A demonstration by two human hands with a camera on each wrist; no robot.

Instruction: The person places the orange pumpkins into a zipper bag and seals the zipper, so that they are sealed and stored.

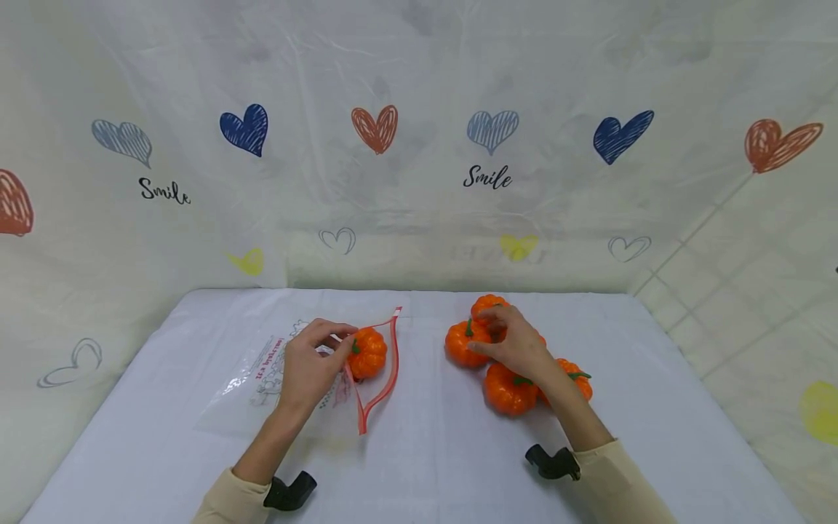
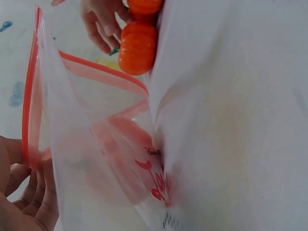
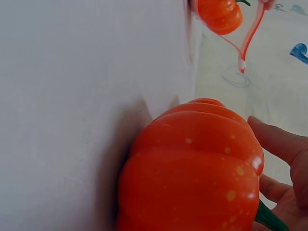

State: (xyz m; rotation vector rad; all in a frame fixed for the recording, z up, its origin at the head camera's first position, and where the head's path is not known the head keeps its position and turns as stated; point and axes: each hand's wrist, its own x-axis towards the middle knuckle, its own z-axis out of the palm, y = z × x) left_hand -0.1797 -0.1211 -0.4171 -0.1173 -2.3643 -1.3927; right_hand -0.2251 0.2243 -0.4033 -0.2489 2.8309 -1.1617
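A clear zip bag (image 1: 262, 386) with a red-orange edge lies on the left half of the table, its mouth spread toward the middle. My left hand (image 1: 313, 367) pinches the bag's rim (image 2: 30, 115) between thumb and fingers. One small orange pumpkin (image 1: 369, 354) sits at the bag's mouth. Over a group of several pumpkins on the right, my right hand (image 1: 520, 345) reaches with fingers spread, around the left pumpkin (image 1: 466, 345) and the back pumpkin (image 1: 488, 306); whether it grips either I cannot tell. In the right wrist view a pumpkin (image 3: 192, 168) fills the foreground.
Nearest me in the group is a front pumpkin (image 1: 509, 390); another pumpkin (image 1: 577, 377) lies to the right, beside my right forearm. The white tablecloth (image 1: 432, 466) spreads between the arms. Behind the table hangs a pale curtain (image 1: 419, 211) printed with hearts.
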